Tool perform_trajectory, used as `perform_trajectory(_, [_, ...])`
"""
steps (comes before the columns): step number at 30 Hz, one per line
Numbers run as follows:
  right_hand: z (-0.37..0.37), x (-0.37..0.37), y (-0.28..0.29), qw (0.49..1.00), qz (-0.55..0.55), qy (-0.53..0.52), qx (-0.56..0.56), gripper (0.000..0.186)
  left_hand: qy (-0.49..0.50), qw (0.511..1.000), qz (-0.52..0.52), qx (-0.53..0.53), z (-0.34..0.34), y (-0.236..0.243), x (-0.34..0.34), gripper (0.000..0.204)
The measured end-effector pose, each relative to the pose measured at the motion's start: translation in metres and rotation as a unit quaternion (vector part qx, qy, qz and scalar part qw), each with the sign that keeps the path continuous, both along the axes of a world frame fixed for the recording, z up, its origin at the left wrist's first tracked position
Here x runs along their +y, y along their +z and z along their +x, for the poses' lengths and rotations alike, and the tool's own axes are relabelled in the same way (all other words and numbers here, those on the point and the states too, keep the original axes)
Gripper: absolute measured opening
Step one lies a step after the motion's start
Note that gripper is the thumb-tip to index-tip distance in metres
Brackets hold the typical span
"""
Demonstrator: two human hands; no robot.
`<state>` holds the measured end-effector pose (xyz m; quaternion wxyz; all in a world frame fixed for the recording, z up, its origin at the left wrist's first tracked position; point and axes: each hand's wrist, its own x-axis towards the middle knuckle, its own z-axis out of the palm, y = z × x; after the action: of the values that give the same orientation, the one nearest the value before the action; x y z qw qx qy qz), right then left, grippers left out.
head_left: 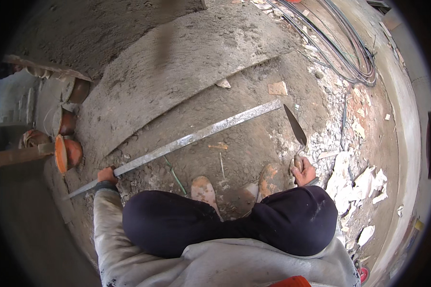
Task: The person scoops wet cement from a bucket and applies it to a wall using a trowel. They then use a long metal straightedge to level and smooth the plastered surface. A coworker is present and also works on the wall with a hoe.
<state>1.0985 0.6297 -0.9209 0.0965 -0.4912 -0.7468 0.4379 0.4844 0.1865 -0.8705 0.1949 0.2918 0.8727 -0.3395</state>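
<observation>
My left hand [107, 176] is wrapped round a long, straight metal bar [191, 138] near its left end. From there the bar slants up and to the right across the rough ground in front of my feet. In my right hand [303, 172] is the handle of a pointed trowel [295, 126]. Its dark blade points forward, with the tip close to the far end of the bar. Both hands are closed, and I squat with my knees bent between them.
A flat grey slab [191, 62] with a raised edge lies ahead. Orange buckets [68, 153] stand at the left beside a wooden beam [20, 155]. Coiled black cables [354, 62] lie at the far right, with rubble and torn white sheeting [341, 179] nearer my right hand.
</observation>
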Motion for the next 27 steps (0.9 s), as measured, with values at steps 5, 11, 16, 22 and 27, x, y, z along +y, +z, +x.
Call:
perform_trajectory(5, [-0.045, 0.006, -0.013, 0.994, -0.083, -0.067, 0.01, 0.046, 0.011, 0.999, 0.003, 0.034, -0.004, -0.023, 0.002, 0.026])
perform_trajectory(11, [-0.064, 0.019, 0.001, 0.998, -0.041, -0.033, 0.035, 0.046, 0.024, 0.996, -0.082, 0.008, 0.018, -0.057, 0.03, 0.028])
perform_trajectory(16, [-0.049, 0.017, -0.001, 0.993, -0.044, -0.044, 0.099, 0.048, 0.061, 0.993, -0.103, -0.009, 0.031, -0.04, 0.067, 0.034])
perform_trajectory(22, [-0.05, 0.02, 0.02, 0.976, -0.185, -0.094, 0.066, 0.048, 0.116, 0.989, -0.089, 0.034, 0.009, -0.064, 0.044, 0.045])
perform_trajectory(27, [-0.076, 0.022, -0.008, 0.988, 0.035, -0.083, 0.124, 0.048, 0.028, 0.989, -0.062, -0.132, 0.003, -0.06, 0.119, 0.074])
